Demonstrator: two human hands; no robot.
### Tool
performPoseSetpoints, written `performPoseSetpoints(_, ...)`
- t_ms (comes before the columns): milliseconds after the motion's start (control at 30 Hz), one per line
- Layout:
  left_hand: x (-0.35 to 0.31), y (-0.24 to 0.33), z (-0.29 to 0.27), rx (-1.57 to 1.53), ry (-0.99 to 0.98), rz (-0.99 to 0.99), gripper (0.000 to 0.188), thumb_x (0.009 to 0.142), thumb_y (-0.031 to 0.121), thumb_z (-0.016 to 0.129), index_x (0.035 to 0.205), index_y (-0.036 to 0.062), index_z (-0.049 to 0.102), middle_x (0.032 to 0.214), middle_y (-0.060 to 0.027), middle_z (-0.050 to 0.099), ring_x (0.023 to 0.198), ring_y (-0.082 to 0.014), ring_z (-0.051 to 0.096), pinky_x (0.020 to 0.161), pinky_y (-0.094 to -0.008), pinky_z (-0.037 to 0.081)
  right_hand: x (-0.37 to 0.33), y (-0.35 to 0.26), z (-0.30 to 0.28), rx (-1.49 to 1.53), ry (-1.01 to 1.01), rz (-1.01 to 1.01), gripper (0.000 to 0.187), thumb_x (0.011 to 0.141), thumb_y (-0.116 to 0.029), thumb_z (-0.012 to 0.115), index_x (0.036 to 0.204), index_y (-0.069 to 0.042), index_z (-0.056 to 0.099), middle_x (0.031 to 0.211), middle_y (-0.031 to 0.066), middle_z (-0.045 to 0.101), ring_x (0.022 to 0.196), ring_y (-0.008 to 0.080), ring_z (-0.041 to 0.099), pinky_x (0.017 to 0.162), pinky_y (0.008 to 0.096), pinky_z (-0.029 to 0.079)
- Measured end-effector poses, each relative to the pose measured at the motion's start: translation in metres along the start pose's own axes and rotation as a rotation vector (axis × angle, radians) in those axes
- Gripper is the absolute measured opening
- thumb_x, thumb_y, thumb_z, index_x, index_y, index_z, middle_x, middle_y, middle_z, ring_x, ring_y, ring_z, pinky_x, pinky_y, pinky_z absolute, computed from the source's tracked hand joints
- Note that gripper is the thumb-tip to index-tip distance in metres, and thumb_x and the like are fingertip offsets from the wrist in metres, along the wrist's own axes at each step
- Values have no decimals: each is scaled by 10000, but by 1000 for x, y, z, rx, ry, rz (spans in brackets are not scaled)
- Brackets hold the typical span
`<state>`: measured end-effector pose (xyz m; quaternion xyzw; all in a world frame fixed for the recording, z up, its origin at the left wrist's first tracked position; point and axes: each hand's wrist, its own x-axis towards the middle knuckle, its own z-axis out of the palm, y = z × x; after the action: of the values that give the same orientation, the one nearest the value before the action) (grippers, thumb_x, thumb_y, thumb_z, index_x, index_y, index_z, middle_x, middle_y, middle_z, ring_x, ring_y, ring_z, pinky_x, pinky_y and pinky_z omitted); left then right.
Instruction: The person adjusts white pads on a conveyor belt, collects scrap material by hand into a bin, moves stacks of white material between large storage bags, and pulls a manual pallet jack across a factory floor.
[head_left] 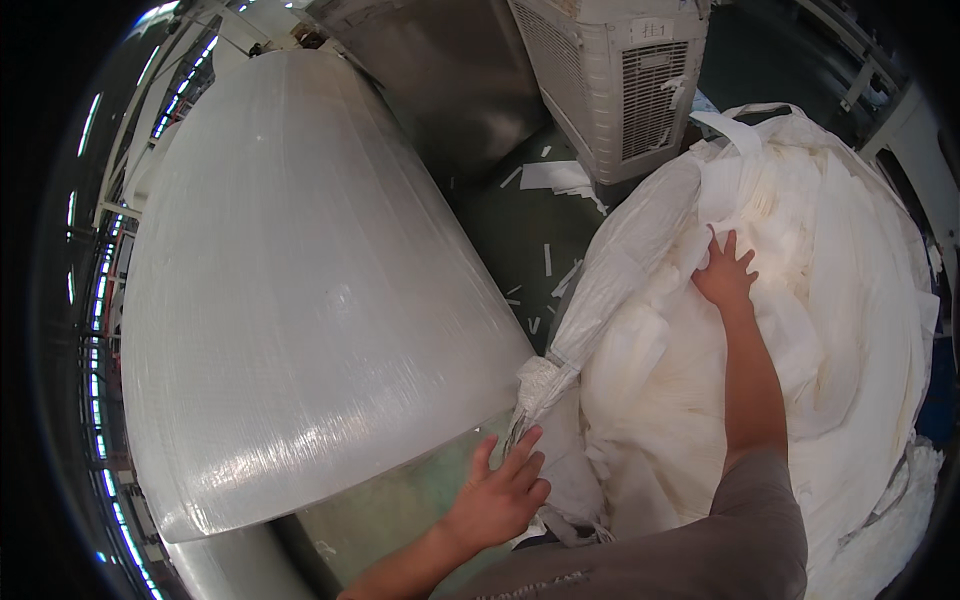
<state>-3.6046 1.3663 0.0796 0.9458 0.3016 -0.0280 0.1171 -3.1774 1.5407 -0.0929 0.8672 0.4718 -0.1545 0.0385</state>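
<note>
A big white woven bulk sack (625,270) stands on the right, heaped with loose white strips (790,290) of thin sheet material. My right hand (727,275) lies on the heap with its fingers spread, pressing against the strips. Lower down, my left hand (500,498) hangs by the sack's near left corner with its fingers apart and slightly bent. Just beyond its fingertips is a bunched sack loop (537,388); whether they touch it I cannot tell. Nothing shows in either hand.
A huge roll (310,290) wrapped in clear film fills the left side. At the back stands a grey vented cabinet (620,90) beside a dull metal panel (440,70). White scraps (560,180) litter the dark green floor between the roll and the sack.
</note>
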Motion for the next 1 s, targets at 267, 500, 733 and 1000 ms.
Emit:
performPoseSetpoints(267, -13, 8, -2, -55, 77, 59, 97, 867, 152, 627, 935, 83, 623, 1370, -141, 604, 1506, -338, 352, 1161, -623, 276, 28, 11, 102, -140, -212, -154, 526, 969, -368, 497, 1470, -220, 553, 1704, 140, 155, 1485, 643, -14, 1206, 717, 76)
performPoseSetpoints(500, -79, 22, 22, -163, 247, -21, 449, 863, 157, 636, 1298, 59, 583, 1552, -159, 440, 1544, -362, 250, 1212, -578, 251, -32, 68, 77, 1198, 76, -189, 343, 910, -12, 593, 1243, 49, 648, 1186, 110, 679, 1117, 226, 619, 1017, 349, 472)
performPoseSetpoints(733, -159, 30, 44, -103, 251, -237, 521, 871, 207, 692, 1360, 100, 548, 1595, -127, 386, 1525, -338, 274, 1199, -564, 278, -169, -46, -43, 1233, 180, -612, 267, 954, 45, 549, 1206, 48, 640, 1161, 133, 688, 1118, 221, 645, 1027, 352, 497)
performPoseSetpoints(1000, -283, 38, 48, -62, 370, -435, 484, 918, 232, 684, 1356, 88, 536, 1512, -119, 473, 1475, -305, 354, 1178, -542, 292, -341, -227, -66, 968, -135, -1119, 658, 932, -171, 651, 1529, -13, 421, 1565, 165, 440, 1432, 302, 419, 1164, 444, 325)
